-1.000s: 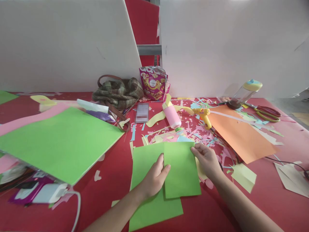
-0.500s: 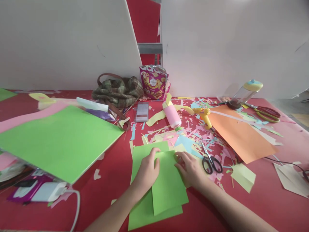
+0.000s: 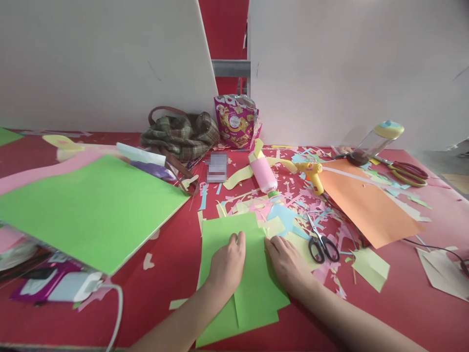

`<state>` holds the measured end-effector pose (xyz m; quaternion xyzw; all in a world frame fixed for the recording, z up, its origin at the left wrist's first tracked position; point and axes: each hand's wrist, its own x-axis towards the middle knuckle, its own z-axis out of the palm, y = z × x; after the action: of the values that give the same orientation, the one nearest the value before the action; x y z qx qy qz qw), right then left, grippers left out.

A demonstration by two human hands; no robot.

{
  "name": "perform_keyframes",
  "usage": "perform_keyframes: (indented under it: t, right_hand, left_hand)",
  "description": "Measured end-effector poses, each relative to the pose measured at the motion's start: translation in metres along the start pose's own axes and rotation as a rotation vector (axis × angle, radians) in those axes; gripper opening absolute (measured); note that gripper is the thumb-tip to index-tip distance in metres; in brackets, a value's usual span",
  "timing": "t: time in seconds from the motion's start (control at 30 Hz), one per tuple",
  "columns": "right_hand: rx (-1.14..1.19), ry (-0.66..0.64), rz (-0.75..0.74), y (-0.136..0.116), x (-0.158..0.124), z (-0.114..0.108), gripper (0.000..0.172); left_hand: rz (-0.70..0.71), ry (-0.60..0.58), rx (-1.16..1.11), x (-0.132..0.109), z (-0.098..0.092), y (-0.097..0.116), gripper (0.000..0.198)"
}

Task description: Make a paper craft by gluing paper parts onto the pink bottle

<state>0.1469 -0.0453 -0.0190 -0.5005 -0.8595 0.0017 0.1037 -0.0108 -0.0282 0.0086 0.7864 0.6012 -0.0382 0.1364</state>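
The smaller green sheet [image 3: 258, 293] lies between the hands atop the larger green sheet [image 3: 218, 323], long axis running near to far, left hand [image 3: 226, 261] over its left side, right hand [image 3: 287, 264] equally near at its right edge, whether pinching I cannot tell.

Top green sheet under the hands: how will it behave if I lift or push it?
The top green sheet is probably light and somewhat floppy, since its edges look thin. It may slide sideways if pushed, as it lies over the lower green sheet with no visible fastening. It seems unlikely to roll, lying nearly flat.
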Motion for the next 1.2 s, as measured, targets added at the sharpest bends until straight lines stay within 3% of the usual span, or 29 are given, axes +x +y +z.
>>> perform_keyframes:
  t: [0.3,0.5,0.6,0.73,0.9,1.1,1.2]
  right_hand:
    - [-0.018,-0.1,0.023,0.001,0.01,-0.004,0.033]
    - [-0.016,-0.191,0.093,0.002,0.022,-0.009,0.038]
    - [0.047,-0.171,0.159,0.006,0.028,-0.011,0.045]
    - [0.163,-0.071,0.129,0.014,0.033,-0.011,0.033]
    - [0.094,-0.031,-0.011,0.017,0.042,-0.007,0.022]
    - [-0.009,-0.097,-0.035,0.011,0.066,-0.003,0.017]
    - [-0.01,-0.107,-0.046,0.008,0.075,-0.001,0.017]
  left_hand:
    - [0.023,-0.027,0.031,0.0,0.0,0.001,0.028]
    - [0.032,-0.033,0.009,0.0,0.0,-0.001,0.03]
    - [0.037,-0.014,-0.007,0.003,0.001,-0.006,0.027]
    - [0.021,0.065,0.021,0.009,0.0,-0.017,0.021]
    - [-0.053,0.136,0.054,0.017,-0.005,-0.029,0.024]
    - [-0.082,0.155,0.094,0.019,-0.005,-0.034,0.03]
    - [-0.08,0.249,0.128,0.02,-0.004,-0.034,0.031]
